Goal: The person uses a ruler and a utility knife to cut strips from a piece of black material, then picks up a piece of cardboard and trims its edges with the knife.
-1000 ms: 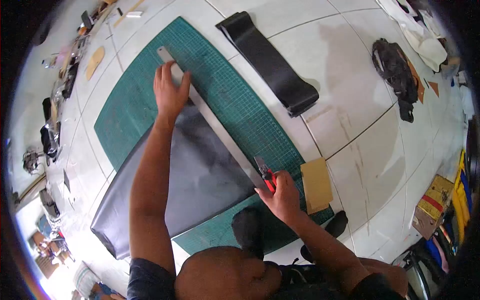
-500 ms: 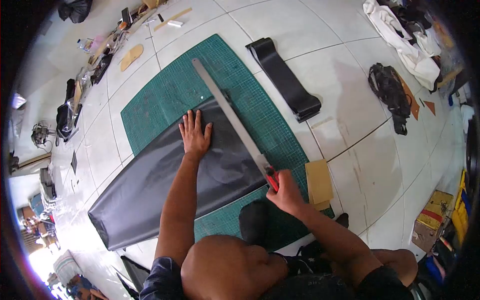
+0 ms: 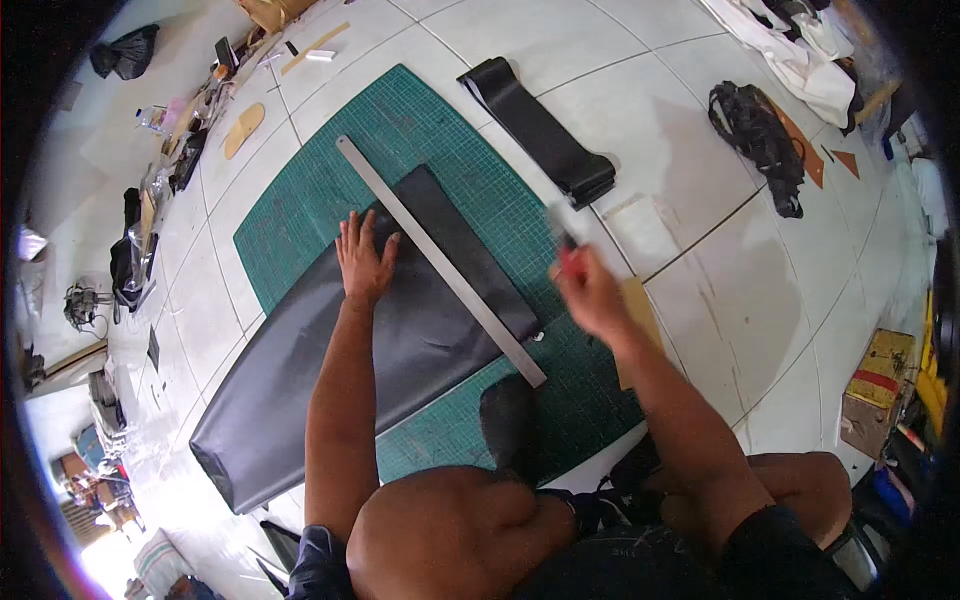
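Note:
A large black sheet (image 3: 300,370) lies over a green cutting mat (image 3: 300,200) on the floor. My left hand (image 3: 365,262) rests flat on the sheet with its fingers spread, just left of a long metal ruler (image 3: 440,260). The ruler lies slantwise across the sheet, and part of the sheet shows to its right. My right hand (image 3: 592,292) is closed round a red cutter (image 3: 570,260), held at the mat's right edge, apart from ruler and sheet. Its blade end is blurred by motion.
A folded black strip (image 3: 545,135) lies beyond the mat. Tan cardboard (image 3: 640,320) sits partly under my right forearm. Black crumpled material (image 3: 760,145) is at right, near a cardboard box (image 3: 878,390). My dark-covered foot (image 3: 510,425) rests on the mat.
My right hand has lifted the cutter away from the ruler's near end, up and to the right. The ruler now lies further left on the sheet, and more sheet shows to its right.

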`<state>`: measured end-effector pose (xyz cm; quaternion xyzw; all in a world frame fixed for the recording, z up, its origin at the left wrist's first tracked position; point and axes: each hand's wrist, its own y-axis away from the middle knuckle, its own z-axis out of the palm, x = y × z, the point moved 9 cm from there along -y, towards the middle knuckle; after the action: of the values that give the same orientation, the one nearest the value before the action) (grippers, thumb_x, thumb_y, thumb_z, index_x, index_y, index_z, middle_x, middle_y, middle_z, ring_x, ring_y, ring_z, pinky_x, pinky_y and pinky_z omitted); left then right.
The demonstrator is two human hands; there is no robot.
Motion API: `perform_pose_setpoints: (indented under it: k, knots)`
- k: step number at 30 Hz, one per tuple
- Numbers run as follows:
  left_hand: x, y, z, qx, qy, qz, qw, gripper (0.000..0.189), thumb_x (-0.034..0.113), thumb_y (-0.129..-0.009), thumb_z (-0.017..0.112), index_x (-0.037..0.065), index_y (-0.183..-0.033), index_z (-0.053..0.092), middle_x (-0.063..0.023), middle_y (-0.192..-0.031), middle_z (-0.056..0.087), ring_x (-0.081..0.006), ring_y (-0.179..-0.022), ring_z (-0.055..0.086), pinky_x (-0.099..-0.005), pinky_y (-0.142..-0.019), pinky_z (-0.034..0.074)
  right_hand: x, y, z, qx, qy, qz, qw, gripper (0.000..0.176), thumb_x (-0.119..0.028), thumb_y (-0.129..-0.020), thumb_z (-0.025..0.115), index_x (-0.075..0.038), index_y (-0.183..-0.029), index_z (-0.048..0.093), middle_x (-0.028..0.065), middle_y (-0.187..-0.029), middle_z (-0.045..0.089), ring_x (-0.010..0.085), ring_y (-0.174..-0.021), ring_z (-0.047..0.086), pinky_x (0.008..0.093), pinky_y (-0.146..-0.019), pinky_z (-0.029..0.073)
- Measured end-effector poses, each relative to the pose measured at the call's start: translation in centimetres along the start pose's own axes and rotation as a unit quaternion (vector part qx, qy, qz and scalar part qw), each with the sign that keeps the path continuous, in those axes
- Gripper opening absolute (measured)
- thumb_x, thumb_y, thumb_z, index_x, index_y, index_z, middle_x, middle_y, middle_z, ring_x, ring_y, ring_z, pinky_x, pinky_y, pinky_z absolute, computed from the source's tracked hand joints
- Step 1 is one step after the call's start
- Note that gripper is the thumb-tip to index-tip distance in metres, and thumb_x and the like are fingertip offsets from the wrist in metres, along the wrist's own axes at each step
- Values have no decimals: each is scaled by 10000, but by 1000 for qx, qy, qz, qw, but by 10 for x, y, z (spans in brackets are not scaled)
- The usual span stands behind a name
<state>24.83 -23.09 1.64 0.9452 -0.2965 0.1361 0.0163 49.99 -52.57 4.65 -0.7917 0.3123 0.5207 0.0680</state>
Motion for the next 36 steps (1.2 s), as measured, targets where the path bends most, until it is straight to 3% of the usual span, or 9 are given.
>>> perform_pose_setpoints:
  k: [3,7,9,12,20,24,30,33,36]
  knots:
    - [-2,10,-8,19,36,-1,999,715,505,-915,618,108,-1474,413,-235,-1555,314,-433,-1461,236,-542,-1183,194,22,-19,-72,189,18,35,981,367,-312,-950,595,-56,-1174,457,221,-890,658,419,-832,653,490,-737,493]
    - [3,18,-24,-33,43,-6,998,782,520,-881,667,92,-1480,403,-244,-1552,316,-435,-1455,249,-525,-1174,237,63,-19,-126,271,89,43,958,317,-281,-961,566,-22,-1136,513,232,-1008,637,416,-924,616,505,-818,475]
    - [-5,25,-30,-48,43,-16,998,809,520,-866,691,80,-1481,400,-248,-1553,313,-429,-1455,255,-509,-1170,259,101,-25,-143,273,183,69,942,317,-260,-939,603,-7,-1120,540,214,-1015,621,401,-975,589,496,-844,476]
    - [-17,24,-37,-71,79,-51,993,859,521,-841,723,49,-1480,396,-254,-1550,312,-406,-1455,268,-481,-1167,280,114,-20,-151,267,299,24,916,336,-252,-919,636,-15,-1144,558,203,-1038,608,388,-1032,565,491,-873,474]
    - [22,-25,3,-51,61,-21,997,950,584,-790,741,29,-1477,390,-243,-1552,300,-391,-1453,268,-509,-1176,232,117,-13,-148,308,352,10,884,332,-303,-928,639,-72,-1163,594,172,-1036,591,373,-974,582,485,-832,483]
    - [35,-27,19,-81,-9,-38,996,1023,640,-745,743,67,-1501,361,-248,-1571,258,-432,-1473,194,-561,-1185,169,115,-15,-147,295,359,69,883,352,-297,-920,648,-66,-1180,594,172,-1064,580,375,-974,581,507,-821,480]
    - [36,-28,20,-58,-25,-17,998,1027,627,-745,746,74,-1512,347,-242,-1573,262,-436,-1480,177,-578,-1184,152,86,0,-142,348,381,-41,856,421,-352,-897,672,-40,-1165,578,157,-1090,593,383,-1018,587,512,-858,473]
    - [34,-30,22,-59,-16,6,998,1033,626,-742,748,63,-1510,349,-228,-1573,278,-433,-1476,193,-578,-1181,162,96,14,-139,292,322,67,898,504,-419,-875,695,-21,-1151,558,180,-1126,586,388,-1047,586,508,-865,482]
    - [35,-30,24,-50,-14,9,999,1037,628,-738,751,59,-1509,353,-207,-1577,287,-422,-1475,206,-579,-1177,174,93,25,-110,152,269,147,940,650,-544,-829,716,-12,-1158,538,202,-1146,579,378,-1085,588,511,-868,495]
